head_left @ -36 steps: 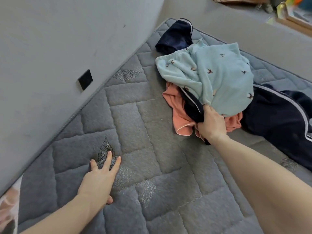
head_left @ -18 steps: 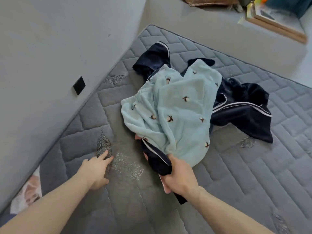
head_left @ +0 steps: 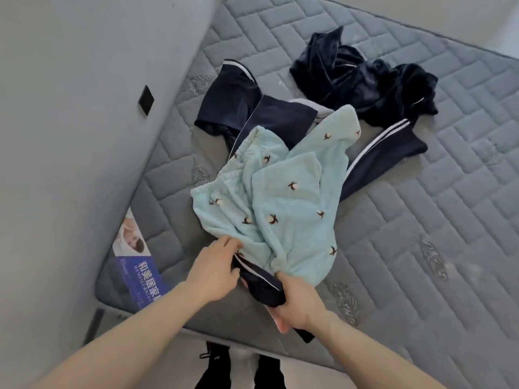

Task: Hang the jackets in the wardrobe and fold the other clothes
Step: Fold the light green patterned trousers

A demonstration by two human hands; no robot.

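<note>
Navy fabric with thin white piping (head_left: 262,284) is bunched in your right hand (head_left: 297,307), whose fingers curl round it just above the near edge of the grey quilted mattress (head_left: 421,248). A sliver of salmon-pink cloth (head_left: 276,318) shows under that same hand, though you cannot tell how much of it is gripped. Your left hand (head_left: 214,269) sits just beside, to the left, its fingertips pinching at the seam where the navy piece meets the pale mint fleece garment with small dark bird-like motifs (head_left: 280,197). That fleece piece lies heaped over the navy fabric and spreads from your hands toward the middle of the mattress, its elastic waistband turned to the left side.

Near the left near corner of the mattress a blue printed label with white characters and a photo (head_left: 137,265) lies along the edge by the grey wall (head_left: 70,136).

Beyond the fleece, a dark navy jacket with white stripe trim (head_left: 252,108) lies spread out, one part toward the left edge and a striped sleeve (head_left: 384,153) reaching right. Farther still, toward the far edge, a crumpled dark navy velvety garment (head_left: 365,82) rests apart from the fleece, touching the striped sleeve. A small black square plate (head_left: 146,100) is set in the wall on the left.
</note>
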